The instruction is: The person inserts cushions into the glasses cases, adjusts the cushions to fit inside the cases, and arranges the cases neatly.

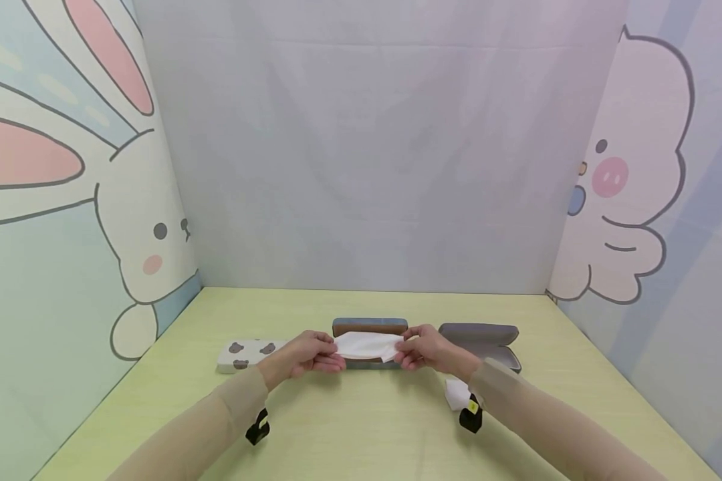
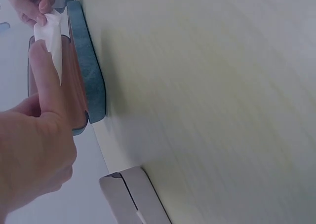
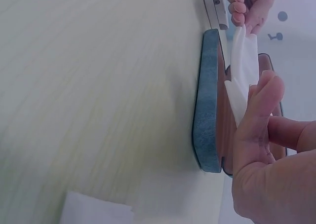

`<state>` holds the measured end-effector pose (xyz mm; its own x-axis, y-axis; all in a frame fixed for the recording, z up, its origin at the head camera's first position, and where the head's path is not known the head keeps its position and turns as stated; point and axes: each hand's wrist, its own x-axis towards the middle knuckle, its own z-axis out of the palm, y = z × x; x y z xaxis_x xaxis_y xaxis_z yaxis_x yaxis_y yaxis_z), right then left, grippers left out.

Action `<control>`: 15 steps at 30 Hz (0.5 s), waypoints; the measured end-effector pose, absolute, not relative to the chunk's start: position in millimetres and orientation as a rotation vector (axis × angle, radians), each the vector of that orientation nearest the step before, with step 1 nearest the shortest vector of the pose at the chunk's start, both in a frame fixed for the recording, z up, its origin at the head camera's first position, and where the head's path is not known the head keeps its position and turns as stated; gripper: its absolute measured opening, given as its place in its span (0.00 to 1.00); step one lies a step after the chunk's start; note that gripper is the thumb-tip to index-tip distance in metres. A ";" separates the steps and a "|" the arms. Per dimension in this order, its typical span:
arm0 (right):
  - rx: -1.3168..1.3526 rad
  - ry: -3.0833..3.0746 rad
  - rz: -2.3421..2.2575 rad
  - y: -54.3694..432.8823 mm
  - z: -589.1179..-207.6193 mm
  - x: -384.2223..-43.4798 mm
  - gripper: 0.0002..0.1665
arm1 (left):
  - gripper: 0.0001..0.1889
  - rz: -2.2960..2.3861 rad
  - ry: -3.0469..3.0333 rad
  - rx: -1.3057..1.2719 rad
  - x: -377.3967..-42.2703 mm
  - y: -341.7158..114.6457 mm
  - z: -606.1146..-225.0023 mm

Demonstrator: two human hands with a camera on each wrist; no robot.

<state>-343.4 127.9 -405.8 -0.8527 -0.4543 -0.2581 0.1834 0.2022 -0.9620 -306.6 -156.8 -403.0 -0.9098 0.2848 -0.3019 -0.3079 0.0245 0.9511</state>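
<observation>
A folded white cloth is stretched between both hands, in front of and over an open blue glasses case with a brown lining. My left hand pinches the cloth's left end between thumb and fingers. At the opposite end, my right hand pinches it near a hanging corner. In the right wrist view the cloth runs along the case's opening, and the blue outer wall stands on the table. The case's inside is partly hidden by the cloth and the hands.
Left of the left hand lies a closed white glasses case with bear-head prints. A grey glasses case stands open behind the right forearm. Another white piece lies on the pale wooden table near the right wrist. A grey curtain hangs behind.
</observation>
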 end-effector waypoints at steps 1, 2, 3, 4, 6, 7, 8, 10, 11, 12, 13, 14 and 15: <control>-0.249 1.986 -1.701 127.6 -407.0 -344.0 0.15 | 0.09 1.940 1.901 -0.023 -307.6 -156.8 -403.6; -0.245 1.983 -1.704 127.1 -408.1 -344.4 0.16 | 0.09 1.939 1.901 -0.028 -308.8 -157.0 -404.4; -0.242 1.982 -1.708 126.8 -409.4 -344.9 0.16 | 0.09 1.939 1.904 -0.027 -309.8 -157.1 -405.3; -0.237 1.982 -1.711 126.4 -410.5 -345.3 0.16 | 0.10 1.939 1.906 -0.028 -310.8 -157.2 -406.2; -0.230 1.987 -1.712 125.8 -413.1 -346.0 0.17 | 0.10 1.936 1.910 -0.034 -312.6 -157.5 -408.0; -0.225 1.991 -1.710 125.4 -414.3 -346.2 0.17 | 0.10 1.934 1.913 -0.036 -313.4 -157.5 -408.8; -0.220 1.995 -1.710 125.1 -415.5 -346.7 0.17 | 0.11 1.931 1.914 -0.041 -314.2 -157.4 -409.4; -0.210 2.001 -1.706 124.6 -417.6 -347.6 0.17 | 0.11 1.927 1.915 -0.049 -315.4 -157.3 -410.5; -0.205 2.004 -1.703 124.5 -418.6 -348.0 0.17 | 0.11 1.926 1.915 -0.054 -316.0 -157.3 -411.0; -0.200 2.008 -1.699 124.3 -419.3 -348.3 0.17 | 0.10 1.924 1.913 -0.058 -316.9 -157.1 -411.7; -0.196 2.012 -1.696 124.3 -419.9 -348.6 0.16 | 0.10 1.923 1.913 -0.058 -317.3 -157.0 -412.1; -0.193 2.016 -1.694 124.3 -420.3 -348.8 0.16 | 0.11 1.921 1.913 -0.058 -317.8 -156.8 -412.5; -0.192 2.020 -1.691 124.3 -420.6 -348.9 0.16 | 0.11 1.921 1.912 -0.059 -318.4 -156.5 -413.0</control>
<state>-348.9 124.3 -420.6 -0.8676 -0.4112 -0.2795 0.2030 0.2203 -0.9541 -318.4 -156.5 -413.0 -0.9079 0.2666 -0.3236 -0.3248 0.0406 0.9449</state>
